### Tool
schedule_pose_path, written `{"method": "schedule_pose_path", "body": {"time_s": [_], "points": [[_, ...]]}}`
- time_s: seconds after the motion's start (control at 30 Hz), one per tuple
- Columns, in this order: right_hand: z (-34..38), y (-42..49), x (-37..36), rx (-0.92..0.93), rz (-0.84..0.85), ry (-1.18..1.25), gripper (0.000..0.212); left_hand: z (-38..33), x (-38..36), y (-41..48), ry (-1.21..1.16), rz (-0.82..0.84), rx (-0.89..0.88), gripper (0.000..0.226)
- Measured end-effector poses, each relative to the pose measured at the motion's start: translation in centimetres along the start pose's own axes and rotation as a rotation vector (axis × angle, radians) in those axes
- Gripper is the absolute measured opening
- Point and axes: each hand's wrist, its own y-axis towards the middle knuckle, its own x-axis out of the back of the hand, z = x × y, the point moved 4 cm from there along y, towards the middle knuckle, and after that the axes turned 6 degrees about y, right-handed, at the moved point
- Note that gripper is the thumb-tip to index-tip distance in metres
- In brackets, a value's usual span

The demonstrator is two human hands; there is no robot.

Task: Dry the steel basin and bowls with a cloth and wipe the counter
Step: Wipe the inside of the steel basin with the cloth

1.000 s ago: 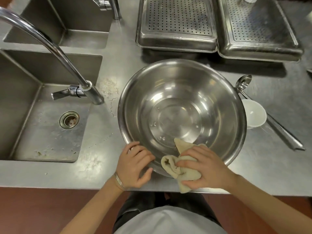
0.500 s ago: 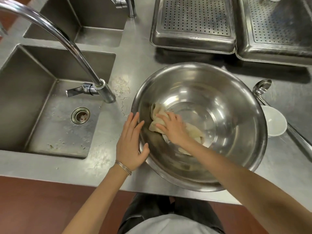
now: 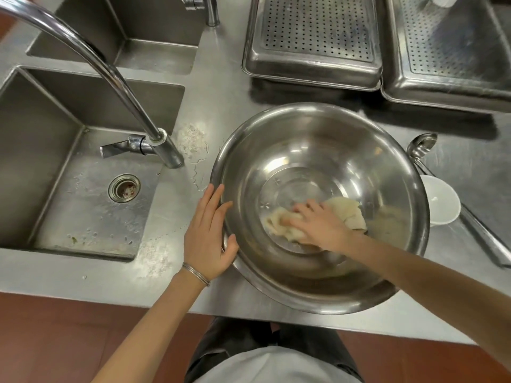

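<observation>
- Counter (image 3: 221, 87): the steel basin (image 3: 318, 139) sits at its front edge (seemingly overhanging it), so a hard wipe could tip it off.
- Left hand (image 3: 207, 236): straight fingers brace the rim without gripping it.
- Right hand (image 3: 318, 225): spread fingers press the cloth (image 3: 348, 214) onto the basin's floor.

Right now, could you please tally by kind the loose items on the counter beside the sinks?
Steel basin: 1
Cloth: 1
White bowl: 1
Perforated steel trays: 2
Ladle: 1
Cut-off pale object on right tray: 1
Total: 7
</observation>
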Motion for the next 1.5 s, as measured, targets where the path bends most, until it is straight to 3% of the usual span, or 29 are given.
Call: {"method": "schedule_pose_path", "body": {"time_s": [0.07, 0.13, 0.2, 0.27, 0.33, 0.37, 0.43, 0.5, 0.57, 0.63, 0.73, 0.8, 0.93, 1.07, 1.17, 1.33, 1.5], "points": [[1.0, 2.9, 0.7, -0.399, -0.034, 0.159, 0.046, -0.1, -0.1, 0.1, -0.017, -0.009, -0.008, 0.054], [3.6, 4.6, 1.3, -0.600, -0.081, 0.244, 0.043, 0.0, -0.1, 0.2, -0.012, -0.018, -0.013, 0.054], [6.0, 4.2, 0.9, -0.425, -0.049, 0.280, 0.047, 0.1, 0.0, 0.3, -0.002, -0.021, -0.015, 0.053], [6.6, 1.4, 0.5, 0.002, 0.014, 0.327, 0.053, 0.1, 0.1, 0.3, 0.011, -0.010, -0.022, 0.054], [3.4, -1.5, 0.3, 0.291, 0.112, 0.136, 0.063, 0.2, 0.1, 0.3, 0.020, 0.000, -0.018, 0.055], [1.1, -2.1, 0.3, 0.287, 0.116, 0.010, 0.070, 0.2, 0.1, 0.3, 0.017, -0.001, -0.013, 0.055], [-2.1, -1.9, 0.6, 0.003, 0.139, -0.060, 0.070, 0.2, -0.1, 0.3, 0.002, -0.011, -0.002, 0.054], [-1.7, -0.3, 0.8, -0.431, 0.066, 0.017, 0.059, 0.3, -0.2, 0.6, -0.005, -0.023, 0.000, 0.054], [0.4, 1.2, 1.1, -0.654, -0.007, 0.115, 0.050, 0.7, -0.2, 1.1, 0.003, -0.025, -0.020, 0.053], [1.9, 1.5, 0.6, -0.525, 0.024, 0.274, 0.044, 1.4, 0.2, 1.7, 0.020, -0.016, -0.083, 0.054], [2.3, -1.4, 2.5, -0.162, 0.147, 0.795, 0.043, 2.2, 1.4, 2.8, 0.103, -0.002, -0.186, 0.052], [3.0, -4.2, 6.0, -0.047, 0.120, 0.872, 0.042, 1.7, 1.8, 2.5, 0.121, 0.003, -0.265, 0.045], [6.8, -9.5, 10.0, 0.067, -0.050, 0.829, 0.045, -2.3, 0.4, -2.0, 0.049, -0.029, -0.436, 0.037], [11.2, -11.1, 7.3, 0.151, -0.143, 0.464, 0.044, -4.0, -1.2, -3.5, 0.051, -0.169, -0.486, 0.044], [9.5, -12.3, 6.2, 0.170, -0.240, 0.381, 0.041, -3.5, -1.1, -2.6, 0.092, -0.221, -0.524, 0.041], [4.0, -16.1, 7.1, 0.213, -0.354, 0.248, 0.035, -1.8, -0.7, -0.3, 0.081, -0.167, -0.616, 0.039], [5.6, -15.3, 5.9, 0.147, -0.483, 0.320, 0.030, -2.1, 0.0, 0.3, 0.061, -0.144, -0.552, 0.034]]}}
